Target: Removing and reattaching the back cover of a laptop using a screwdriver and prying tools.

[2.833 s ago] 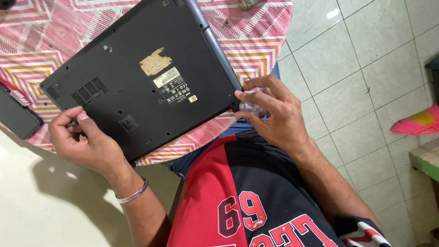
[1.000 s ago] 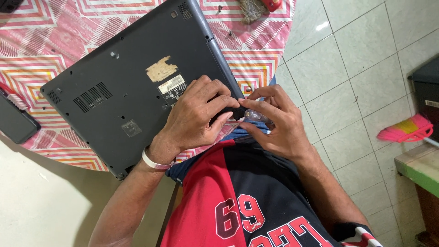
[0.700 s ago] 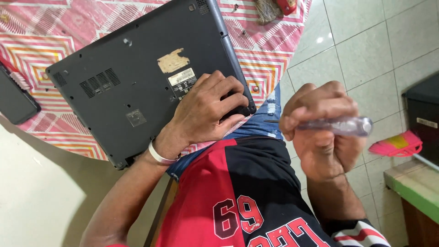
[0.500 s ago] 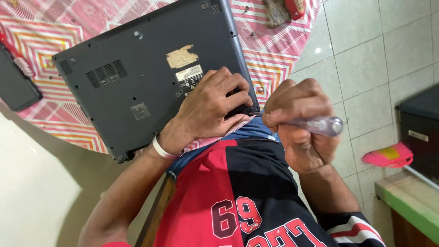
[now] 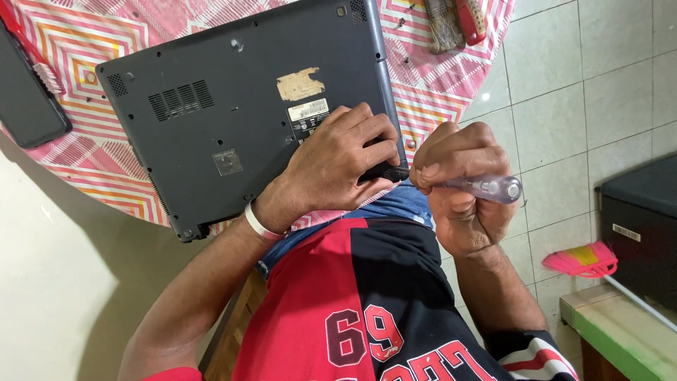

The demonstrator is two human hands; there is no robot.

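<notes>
A dark grey laptop [image 5: 233,106] lies bottom side up on a table covered with a pink patterned cloth [image 5: 92,63]. My left hand [image 5: 338,159] rests flat on the laptop's near corner, fingers curled over its edge. My right hand [image 5: 462,187] is shut on a screwdriver with a clear handle [image 5: 490,188]. The handle points right, and its tip goes toward the laptop's near edge beside my left fingers. The tip itself is hidden by my fingers.
A dark flat device [image 5: 28,99] with a small red brush [image 5: 32,53] lies at the table's left. Brushes [image 5: 458,21] lie at the far edge. A black box [image 5: 638,226], a pink broom [image 5: 585,259] and a green-edged bench [image 5: 620,331] stand on the tiled floor at right.
My left hand came from the laptop's left corner to its near right corner. My right hand lifted away with the screwdriver, then brought its tip back to the laptop's edge.
</notes>
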